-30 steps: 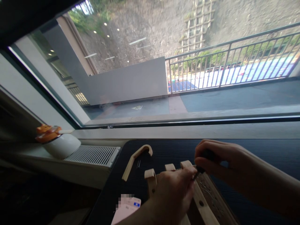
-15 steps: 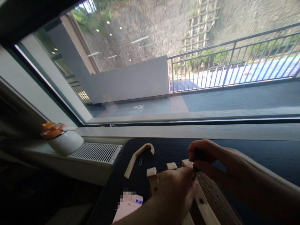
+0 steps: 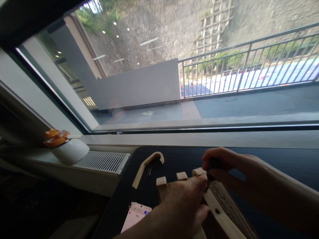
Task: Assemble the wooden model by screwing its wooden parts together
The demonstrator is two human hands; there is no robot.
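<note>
My right hand (image 3: 230, 164) is closed round the black handle of a screwdriver (image 3: 214, 164). Its tip points down at a pale wooden strip (image 3: 225, 215) with a dark round hole. My left hand (image 3: 184, 204) grips the same wooden frame (image 3: 162, 189), its fingertips close to the screwdriver's tip and hiding whatever is there. Curved strip ends stick out beyond that hand. A carved brown panel (image 3: 231, 202) lies along the frame's right side. Apart on the table is a loose hooked wooden strip (image 3: 147, 166), with two thin metal pins (image 3: 149, 171) beside it.
The dark table (image 3: 274, 162) meets a white window sill (image 3: 199, 140). A pink sheet or screen (image 3: 136, 217), partly blurred out, lies by my left forearm. To the left, a white pot with an orange lid (image 3: 69, 151) stands next to a vent grille (image 3: 102, 161).
My right hand and the screwdriver have shifted slightly right. My left hand has turned a little, its lower fingers moving, and the wooden frame has moved slightly. The loose strip stays put.
</note>
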